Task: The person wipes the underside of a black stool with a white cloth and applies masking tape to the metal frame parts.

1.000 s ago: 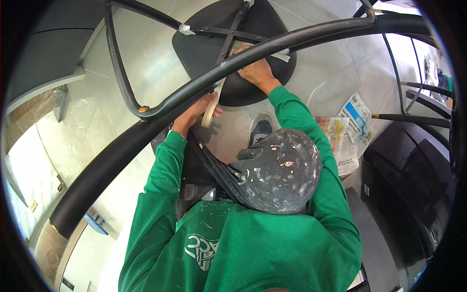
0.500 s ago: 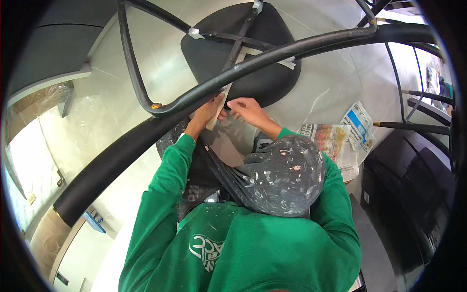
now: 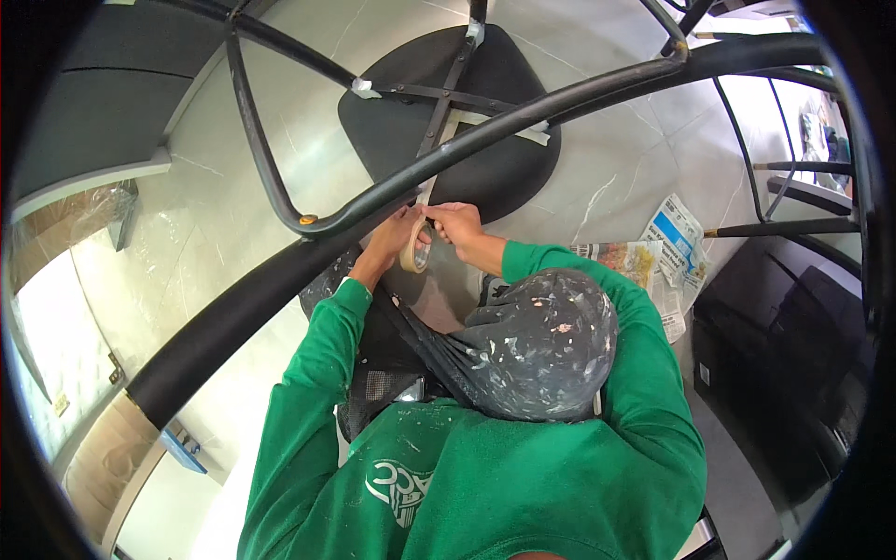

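Observation:
A roll of masking tape [image 3: 408, 259] hangs at the fingers of my left hand [image 3: 394, 236], which is closed around it under the curved black chair rail. Close beside it, my right hand [image 3: 457, 224] is closed in a pinch at the tape's edge. A pale strip of tape [image 3: 426, 194] runs up from my fingers behind the rail. Beyond is the black chair seat [image 3: 499, 173], with dark crossed metal bars [image 3: 444, 96] over it. White pieces of tape [image 3: 364, 88] wrap bar ends near the seat's edge.
The black chair rail [image 3: 219, 308] arcs across in front of me, its lower left end wrapped in pale covering [image 3: 112, 448]. Newspaper sheets [image 3: 677, 243] lie on the tiled floor [image 3: 616, 168] at the right. More black chair legs [image 3: 784, 231] stand beyond them.
Both hands have drawn together at the tape. The roll now shows its ring, where a long edge-on strip was seen before. The view has shifted slightly.

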